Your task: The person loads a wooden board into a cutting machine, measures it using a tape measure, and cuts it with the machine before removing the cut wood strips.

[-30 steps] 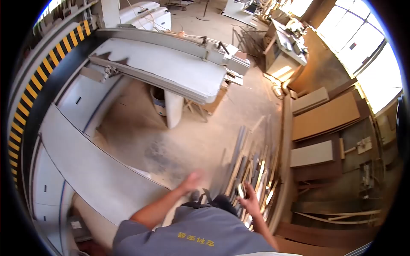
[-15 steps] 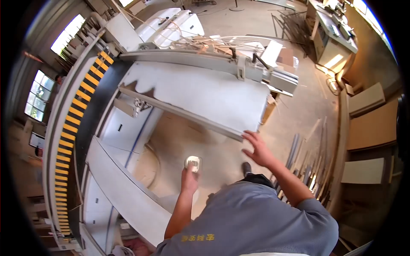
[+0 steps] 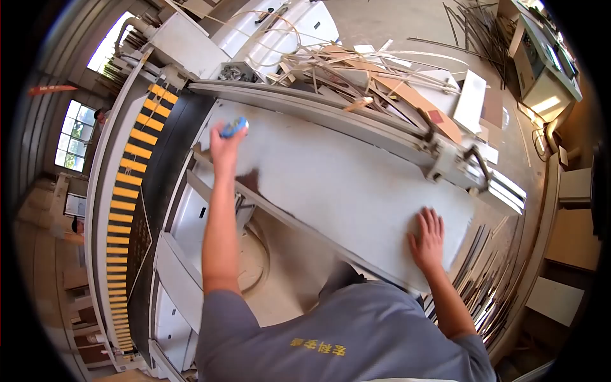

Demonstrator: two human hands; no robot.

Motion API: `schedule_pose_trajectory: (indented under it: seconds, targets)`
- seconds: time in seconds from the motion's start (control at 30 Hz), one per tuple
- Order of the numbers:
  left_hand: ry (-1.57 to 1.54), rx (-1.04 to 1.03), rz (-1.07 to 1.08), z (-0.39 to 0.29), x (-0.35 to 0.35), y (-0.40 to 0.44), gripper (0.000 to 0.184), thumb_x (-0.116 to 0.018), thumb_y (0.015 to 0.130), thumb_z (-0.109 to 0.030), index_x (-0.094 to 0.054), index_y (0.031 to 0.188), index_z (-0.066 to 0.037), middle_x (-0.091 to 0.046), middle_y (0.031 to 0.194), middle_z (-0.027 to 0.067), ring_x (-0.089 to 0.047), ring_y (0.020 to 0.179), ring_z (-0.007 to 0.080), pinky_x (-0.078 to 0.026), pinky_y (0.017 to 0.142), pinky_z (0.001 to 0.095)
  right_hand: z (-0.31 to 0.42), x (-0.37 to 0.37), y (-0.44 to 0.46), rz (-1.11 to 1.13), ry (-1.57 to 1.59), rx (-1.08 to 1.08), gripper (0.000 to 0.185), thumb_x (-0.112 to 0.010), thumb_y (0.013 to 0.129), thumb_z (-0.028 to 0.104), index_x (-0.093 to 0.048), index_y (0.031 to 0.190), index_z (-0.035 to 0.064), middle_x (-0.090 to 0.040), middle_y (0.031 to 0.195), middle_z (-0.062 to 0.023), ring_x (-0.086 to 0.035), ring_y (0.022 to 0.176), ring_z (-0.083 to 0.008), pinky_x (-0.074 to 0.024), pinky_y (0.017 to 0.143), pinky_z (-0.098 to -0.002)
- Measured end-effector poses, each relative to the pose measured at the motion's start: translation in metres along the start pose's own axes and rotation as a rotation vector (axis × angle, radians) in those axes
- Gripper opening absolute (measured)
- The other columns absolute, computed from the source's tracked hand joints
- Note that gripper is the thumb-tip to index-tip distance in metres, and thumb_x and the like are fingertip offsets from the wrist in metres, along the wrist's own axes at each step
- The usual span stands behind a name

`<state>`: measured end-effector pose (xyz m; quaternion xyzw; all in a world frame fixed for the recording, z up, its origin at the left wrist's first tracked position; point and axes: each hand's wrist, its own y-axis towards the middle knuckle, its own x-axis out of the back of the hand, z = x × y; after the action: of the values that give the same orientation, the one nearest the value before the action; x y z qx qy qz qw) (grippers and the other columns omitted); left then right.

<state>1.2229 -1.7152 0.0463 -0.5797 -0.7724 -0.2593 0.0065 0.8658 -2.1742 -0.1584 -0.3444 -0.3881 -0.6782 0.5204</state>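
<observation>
Left hand (image 3: 224, 143), 1 of the 2 that I see: fingers curled around 1 small blue object (image 3: 237, 126), at the left end of the tabletop (image 3: 337, 172). The object shows some white besides the blue; it is too small in my feed to name with certainty, and I cannot tell whether it touches the surface. Right hand (image 3: 429, 239), the other of the 2: holding nothing, fingers spread, palm down on the tabletop near its right end.

Step in hand, as I judge it: a wide reach over the tabletop, the left hand holding the blue object out while the right hand gives support. The next move, in my judgement, calls for a secure left grip, a steady right palm and a closer check of the gap beneath the object.

Counts, outward from the hands: 1 pale tabletop, with 1 dark patch (image 3: 249, 181) at its near edge, beside the left forearm; 1 metal rail (image 3: 305, 114) along its far edge; 2 dark handles (image 3: 476, 162) at its far right corner. Beyond the far edge I find 1 heap of offcuts (image 3: 375, 86), too tangled to count by the piece. Off the left end runs 1 striped band (image 3: 124, 235), yellow and black. Off the right end lie long strips (image 3: 471, 280), overlapping beyond counting, and farther out at least 3 boards (image 3: 555, 300).
</observation>
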Motion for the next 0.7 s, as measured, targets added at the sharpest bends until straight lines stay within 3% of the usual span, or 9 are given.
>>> schedule_pose_trajectory:
  seconds: [0.17,0.23,0.33,0.4,0.47,0.53,0.6,0.63,0.7]
  targets:
    - [0.918,-0.356,-0.026,0.117,-0.037,0.289,0.076,-0.093,0.073,-0.027,-0.059,0.137,-0.003,-0.065,0.131,0.0231,-0.062,0.122,0.0419,-0.050,0.106,0.0489,0.018,-0.013,0.029,0.064,-0.109,-0.062,0.066,-0.072,0.086,0.021,-0.054,0.147,0.0052,-0.045,0.165,-0.0175,-0.034,0.157,-0.0395,-0.0204,0.131,-0.0570]
    - [1.061,-0.353,0.049,0.169,-0.054,0.373,0.064,-0.091,0.074,-0.026,-0.067,0.131,-0.008,-0.067,0.126,0.0225,-0.061,0.123,0.0415,-0.050,0.107,0.0516,0.019,-0.019,0.038,0.098,-0.161,-0.089,0.067,-0.069,0.083,0.021,-0.055,0.147,0.0056,-0.046,0.164,-0.0186,-0.036,0.156,-0.0414,-0.0213,0.131,-0.0580]
    - [1.138,-0.465,0.180,0.292,-0.056,0.492,0.066,-0.092,0.074,-0.030,-0.070,0.129,-0.001,-0.065,0.134,0.0259,-0.060,0.126,0.0430,-0.048,0.110,0.0511,0.012,-0.025,0.045,0.136,-0.192,-0.121,0.067,-0.066,0.084,0.025,-0.054,0.147,0.0049,-0.045,0.163,-0.0220,-0.037,0.155,-0.0434,-0.0225,0.130,-0.0594]
    - [1.272,-0.536,0.213,0.358,-0.060,0.556,0.056,-0.088,0.076,-0.026,-0.069,0.124,-0.003,-0.067,0.125,0.0241,-0.062,0.119,0.0448,-0.049,0.107,0.0539,0.013,-0.018,0.055,0.177,-0.217,-0.140,0.069,-0.065,0.085,0.029,-0.052,0.149,0.0049,-0.043,0.164,-0.0219,-0.036,0.155,-0.0420,-0.0237,0.130,-0.0577]
    - [1.433,-0.476,0.292,0.370,-0.065,0.576,0.047,-0.083,0.078,-0.030,-0.071,0.115,-0.003,-0.070,0.118,0.0266,-0.064,0.115,0.0471,-0.053,0.100,0.0575,0.018,-0.010,0.063,0.214,-0.230,-0.150,0.071,-0.063,0.087,0.032,-0.051,0.153,0.0069,-0.043,0.166,-0.0201,-0.036,0.156,-0.0399,-0.0235,0.130,-0.0564]
    - [1.509,-0.387,0.292,0.405,-0.068,0.599,0.043,-0.073,0.084,-0.029,-0.071,0.120,-0.007,-0.069,0.117,0.0307,-0.063,0.115,0.0525,-0.054,0.100,0.0602,0.017,-0.009,0.062,0.223,-0.230,-0.153,0.073,-0.062,0.089,0.035,-0.049,0.156,0.0101,-0.041,0.167,-0.0180,-0.034,0.158,-0.0376,-0.0222,0.131,-0.0557]
    - [1.496,-0.112,0.266,0.383,-0.084,0.570,0.050,-0.071,0.085,-0.033,-0.071,0.129,-0.009,-0.064,0.130,0.0308,-0.060,0.123,0.0522,-0.052,0.106,0.0568,0.019,-0.006,0.064,0.261,-0.240,-0.187,0.072,-0.059,0.091,0.036,-0.047,0.157,0.0121,-0.039,0.169,-0.0170,-0.032,0.159,-0.0363,-0.0203,0.132,-0.0545]
    - [1.589,-0.015,0.422,0.379,-0.087,0.570,0.056,-0.072,0.084,-0.035,-0.069,0.135,-0.010,-0.061,0.140,0.0285,-0.060,0.127,0.0502,-0.051,0.108,0.0558,0.020,-0.006,0.065,0.276,-0.245,-0.198,0.071,-0.058,0.092,0.037,-0.046,0.158,0.0129,-0.038,0.170,-0.0166,-0.031,0.160,-0.0358,-0.0195,0.132,-0.0539]
    - [1.617,0.026,0.403,0.377,-0.092,0.553,0.060,-0.072,0.085,-0.039,-0.068,0.138,-0.011,-0.061,0.145,0.0250,-0.058,0.132,0.0476,-0.048,0.111,0.0560,0.021,-0.006,0.066,0.301,-0.269,-0.207,0.071,-0.057,0.093,0.037,-0.045,0.159,0.0136,-0.037,0.171,-0.0157,-0.030,0.160,-0.0347,-0.0181,0.133,-0.0523]
